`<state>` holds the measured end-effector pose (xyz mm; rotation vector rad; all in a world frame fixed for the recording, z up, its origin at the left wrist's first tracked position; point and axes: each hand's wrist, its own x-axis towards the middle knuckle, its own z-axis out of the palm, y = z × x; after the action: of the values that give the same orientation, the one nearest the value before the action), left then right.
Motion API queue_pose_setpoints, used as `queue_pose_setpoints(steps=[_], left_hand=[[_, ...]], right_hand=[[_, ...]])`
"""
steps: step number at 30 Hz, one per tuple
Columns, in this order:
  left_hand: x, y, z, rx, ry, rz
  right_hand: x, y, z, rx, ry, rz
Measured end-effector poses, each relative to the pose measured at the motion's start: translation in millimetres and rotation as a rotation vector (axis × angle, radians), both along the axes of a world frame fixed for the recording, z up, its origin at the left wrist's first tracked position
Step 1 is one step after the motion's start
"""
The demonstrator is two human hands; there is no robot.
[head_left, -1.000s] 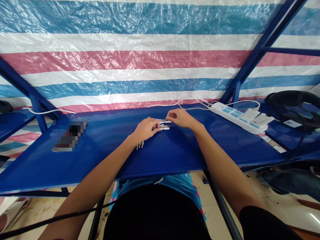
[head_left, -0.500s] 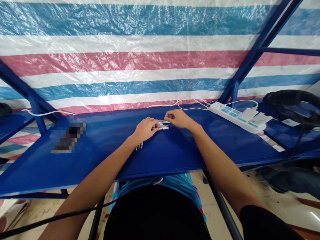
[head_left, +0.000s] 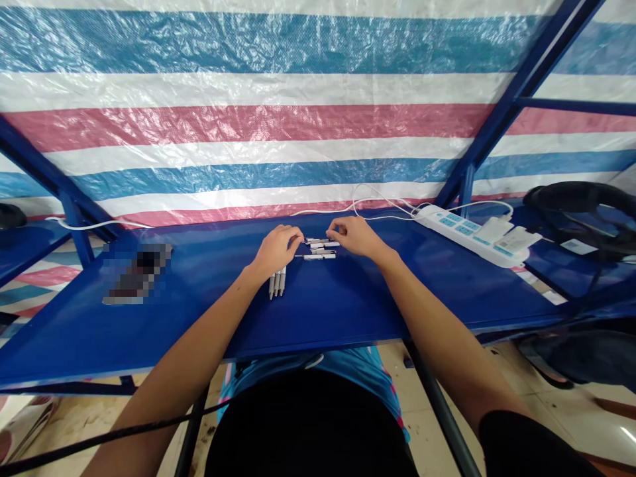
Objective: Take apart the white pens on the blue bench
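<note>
My left hand lies curled over the far ends of three white pens, which point toward me on the blue table. Their near tips show, but the far ends are hidden under my palm and fingers. Just to the right, several white pens lie crosswise in a loose stack. My right hand has bunched fingertips at the right end of that stack. Neither hand clearly lifts anything.
A white power strip with plugged-in adapters stands at the table's right, and a white cable runs along the back. A pixelated object lies at left. Blue steel struts hold a striped tarp.
My left hand has slid left and away from me, off the crosswise pens, so more of the three pens shows. My right hand has moved slightly left.
</note>
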<state>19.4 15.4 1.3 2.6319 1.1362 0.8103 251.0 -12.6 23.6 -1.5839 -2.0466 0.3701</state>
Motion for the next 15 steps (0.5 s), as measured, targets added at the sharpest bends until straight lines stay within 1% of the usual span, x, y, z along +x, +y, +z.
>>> queue_pose_setpoints(steps=[4,8,11,15], left_hand=[[-4.0,2.9,4.4,-0.02,0.014,0.031],[-11.2,7.6,11.2,-0.055,0.028,0.057],[-16.1,11.1,12.4,-0.088,0.049,0.079],[-17.3,11.9,9.6,-0.082,0.067,0.092]], right_hand=[[1.6,3.2,-5.3,0.038,0.025,0.027],[2.3,4.5,-7.5,0.078,0.058,0.081],[-2.4,2.3,-8.0,0.092,0.094,0.149],[-18.1,-3.6,-11.2,0.091,0.145,0.266]])
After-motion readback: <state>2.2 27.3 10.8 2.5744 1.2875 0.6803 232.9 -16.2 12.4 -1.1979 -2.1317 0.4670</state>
